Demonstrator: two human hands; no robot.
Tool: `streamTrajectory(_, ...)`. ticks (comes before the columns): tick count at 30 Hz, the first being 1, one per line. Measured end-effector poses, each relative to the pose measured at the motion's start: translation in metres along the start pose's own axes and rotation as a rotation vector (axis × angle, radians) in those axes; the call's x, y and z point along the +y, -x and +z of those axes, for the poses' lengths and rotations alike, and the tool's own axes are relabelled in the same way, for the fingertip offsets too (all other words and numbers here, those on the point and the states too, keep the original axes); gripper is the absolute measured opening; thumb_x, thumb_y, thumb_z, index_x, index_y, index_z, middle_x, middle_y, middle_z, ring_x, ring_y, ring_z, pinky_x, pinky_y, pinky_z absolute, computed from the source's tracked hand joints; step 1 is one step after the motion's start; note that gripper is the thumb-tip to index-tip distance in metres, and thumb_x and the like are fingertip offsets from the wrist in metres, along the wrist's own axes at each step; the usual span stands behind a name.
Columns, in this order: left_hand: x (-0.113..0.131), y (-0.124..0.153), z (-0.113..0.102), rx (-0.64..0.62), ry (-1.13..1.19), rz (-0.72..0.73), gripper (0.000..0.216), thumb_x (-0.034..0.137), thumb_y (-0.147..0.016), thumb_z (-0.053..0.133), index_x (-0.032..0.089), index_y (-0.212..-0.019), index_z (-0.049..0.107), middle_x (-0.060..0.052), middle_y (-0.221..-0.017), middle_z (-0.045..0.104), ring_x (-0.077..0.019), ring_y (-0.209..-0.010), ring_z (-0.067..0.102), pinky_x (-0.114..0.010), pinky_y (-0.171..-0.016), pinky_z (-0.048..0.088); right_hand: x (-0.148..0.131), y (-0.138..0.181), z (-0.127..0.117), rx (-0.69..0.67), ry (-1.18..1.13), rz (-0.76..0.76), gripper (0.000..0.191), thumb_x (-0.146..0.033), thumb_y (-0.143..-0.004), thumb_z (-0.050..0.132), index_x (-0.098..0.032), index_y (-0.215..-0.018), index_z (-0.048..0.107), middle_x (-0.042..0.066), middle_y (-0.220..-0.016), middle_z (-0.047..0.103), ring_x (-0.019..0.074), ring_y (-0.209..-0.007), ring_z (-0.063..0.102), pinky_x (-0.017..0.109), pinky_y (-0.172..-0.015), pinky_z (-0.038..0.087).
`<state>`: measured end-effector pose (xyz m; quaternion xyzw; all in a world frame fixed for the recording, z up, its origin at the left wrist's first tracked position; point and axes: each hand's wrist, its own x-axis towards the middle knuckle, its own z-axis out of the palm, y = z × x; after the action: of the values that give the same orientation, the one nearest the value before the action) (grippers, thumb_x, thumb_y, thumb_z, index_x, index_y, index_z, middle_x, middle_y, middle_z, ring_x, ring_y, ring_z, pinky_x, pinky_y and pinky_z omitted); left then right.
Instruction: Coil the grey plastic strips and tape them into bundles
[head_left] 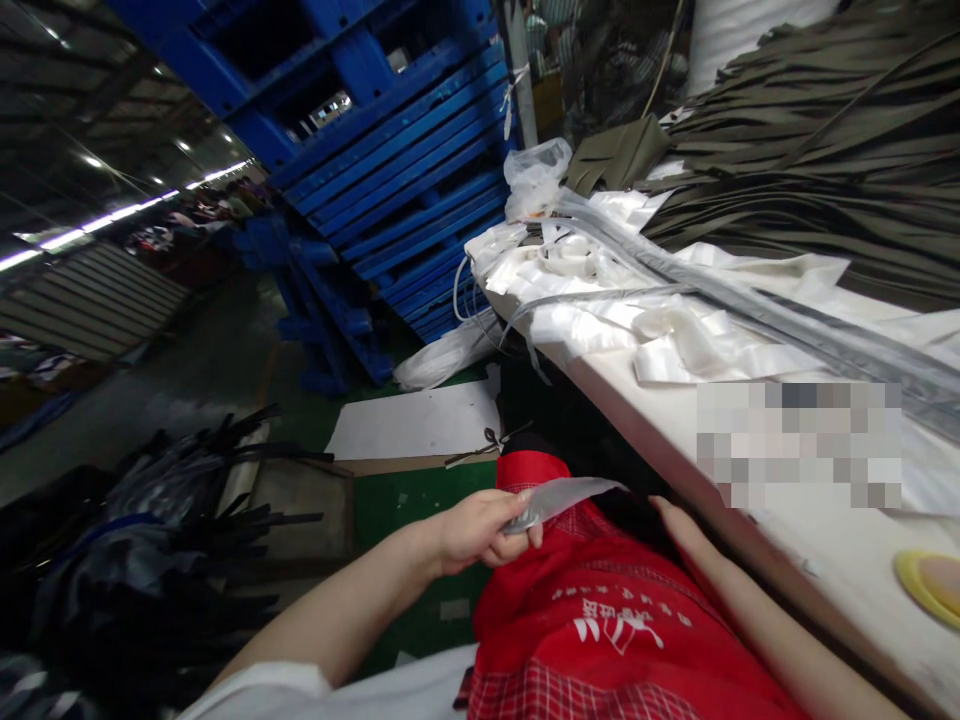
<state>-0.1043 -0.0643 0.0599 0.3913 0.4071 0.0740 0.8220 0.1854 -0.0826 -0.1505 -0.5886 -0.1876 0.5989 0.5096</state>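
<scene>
My left hand (480, 527) is closed in a pinch on a thin grey translucent strip (564, 496), held over my lap and the red apron (607, 610) with white lettering. My right hand (667, 515) reaches down under the edge of the white table (817, 540); only its wrist and the back of the hand show, its fingers hidden in the dark gap below the table edge.
On the table lie white ribbon pieces (660, 335), long grey strips (787, 325), stacked olive-green strips (817, 130), a plastic bag (534, 175) and a yellow object (930, 583). Blue pallets (405, 160) lean behind. Black strips (187, 490) pile up on the left; white board (416, 420) lies on the floor.
</scene>
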Motion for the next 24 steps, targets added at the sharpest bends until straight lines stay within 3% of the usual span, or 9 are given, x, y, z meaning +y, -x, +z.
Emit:
streamTrajectory(3,0.011,-0.023,0.01,-0.1,0.075,0.071,0.045,0.054,-0.088,0.052,0.01,-0.083,0.062,0.011,-0.041,0.025,-0.0038,-0.036,0.011,-0.019,-0.037,0.008,-0.038,0.027,0.023,-0.255,0.16,-0.185,0.036,-0.003,-0.053,0.073,-0.023,-0.082,0.067,0.002,-0.09,0.07,0.0271,-0.106,0.058,0.038,-0.097,0.042)
streamTrajectory(5,0.026,-0.038,0.019,-0.196,0.134,0.164,0.042,0.049,-0.09,0.053,0.009,-0.09,0.064,0.009,-0.043,0.033,-0.0032,-0.034,0.016,-0.018,-0.035,0.013,-0.06,0.047,0.043,-0.508,0.308,-0.309,0.036,-0.015,-0.059,0.077,-0.023,-0.093,0.067,0.004,-0.101,0.068,0.0271,-0.107,0.057,0.038,-0.098,0.041)
streamTrajectory(7,0.042,-0.054,0.027,-0.219,0.193,0.307,0.039,0.044,-0.089,0.056,0.009,-0.102,0.065,0.004,-0.052,0.05,-0.0039,-0.035,0.033,-0.017,-0.038,0.027,-0.072,0.066,0.062,-0.695,0.411,-0.304,0.017,-0.036,-0.078,0.068,-0.02,-0.085,0.066,0.005,-0.089,0.068,0.0235,-0.088,0.06,0.033,-0.084,0.046)
streamTrajectory(10,0.06,-0.084,0.026,-0.01,0.216,0.65,0.04,0.04,-0.087,0.061,0.014,-0.118,0.059,-0.007,-0.087,0.069,-0.0134,-0.071,0.066,-0.025,-0.069,0.051,-0.073,0.087,0.079,-0.816,0.45,-0.183,0.049,-0.057,-0.091,0.044,-0.019,-0.063,0.056,0.0,-0.057,0.056,0.0141,-0.052,0.049,0.026,-0.055,0.041)
streamTrajectory(13,0.065,-0.11,0.012,0.313,-0.09,0.904,0.04,0.038,-0.092,0.052,0.014,-0.124,0.053,-0.011,-0.104,0.069,-0.0195,-0.1,0.064,-0.035,-0.096,0.044,-0.082,0.1,0.078,-0.769,0.406,-0.188,0.051,-0.064,-0.088,0.046,-0.019,-0.064,0.051,-0.003,-0.047,0.046,0.0093,-0.042,0.037,0.022,-0.043,0.029)
streamTrajectory(16,0.058,-0.117,0.005,0.439,-0.602,0.841,0.04,0.033,-0.097,0.037,0.01,-0.127,0.051,-0.01,-0.094,0.068,-0.0186,-0.089,0.064,-0.035,-0.092,0.046,-0.112,0.108,0.066,-0.672,0.342,-0.256,0.048,-0.064,-0.085,0.052,-0.018,-0.074,0.056,-0.005,-0.046,0.045,0.0083,-0.041,0.035,0.021,-0.042,0.029)
streamTrajectory(20,0.044,-0.099,0.021,0.261,-1.064,0.75,0.039,0.031,-0.096,0.032,0.012,-0.115,0.062,-0.006,-0.083,0.064,-0.0185,-0.084,0.059,-0.033,-0.086,0.045,-0.149,0.092,0.049,-0.522,0.349,-0.265,0.047,-0.063,-0.082,0.056,-0.017,-0.074,0.06,-0.006,-0.041,0.042,0.0076,-0.034,0.03,0.021,-0.037,0.03)
streamTrajectory(22,0.036,-0.088,0.032,0.087,-1.047,0.664,0.044,0.037,-0.098,0.03,0.013,-0.105,0.066,-0.002,-0.069,0.059,-0.0157,-0.071,0.056,-0.028,-0.075,0.046,-0.157,0.074,0.042,-0.399,0.399,-0.314,0.045,-0.061,-0.082,0.057,-0.017,-0.071,0.06,-0.004,-0.044,0.046,0.0102,-0.037,0.037,0.025,-0.04,0.039)
streamTrajectory(24,0.029,-0.083,0.04,0.027,-0.867,0.555,0.055,0.049,-0.097,0.028,0.011,-0.094,0.068,0.002,-0.054,0.05,-0.0122,-0.055,0.049,-0.024,-0.06,0.042,-0.159,0.057,0.036,-0.232,0.539,-0.414,0.039,-0.056,-0.079,0.061,-0.017,-0.076,0.063,0.001,-0.057,0.058,0.0171,-0.05,0.053,0.033,-0.053,0.05)
